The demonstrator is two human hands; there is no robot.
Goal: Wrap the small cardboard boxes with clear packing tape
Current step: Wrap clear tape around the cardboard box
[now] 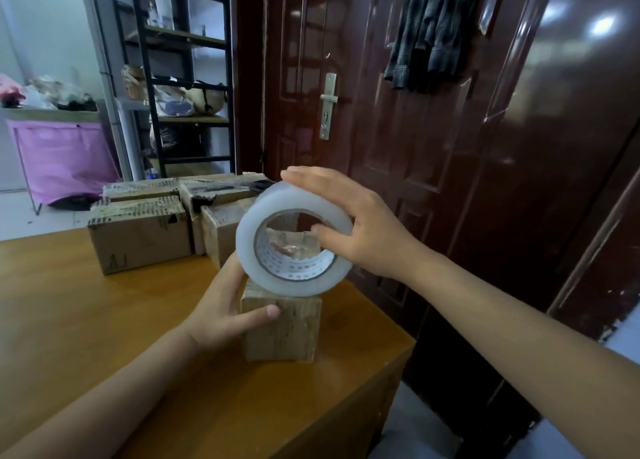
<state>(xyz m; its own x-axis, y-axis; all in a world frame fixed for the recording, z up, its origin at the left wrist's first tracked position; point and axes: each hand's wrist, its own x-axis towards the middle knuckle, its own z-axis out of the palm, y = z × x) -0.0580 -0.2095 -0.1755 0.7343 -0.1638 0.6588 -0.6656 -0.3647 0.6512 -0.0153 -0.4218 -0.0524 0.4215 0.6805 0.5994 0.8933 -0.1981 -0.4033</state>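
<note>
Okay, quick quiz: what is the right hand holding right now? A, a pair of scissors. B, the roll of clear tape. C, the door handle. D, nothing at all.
B: the right hand grips the roll of clear tape, thumb through its core and fingers over the top, just above the small cardboard box that the left hand holds.

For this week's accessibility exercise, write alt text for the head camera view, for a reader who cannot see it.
A person's right hand holds a roll of clear packing tape above a small cardboard box, which the left hand steadies on a wooden table. More cardboard boxes sit at the table's far edge, before a dark red door.
</note>
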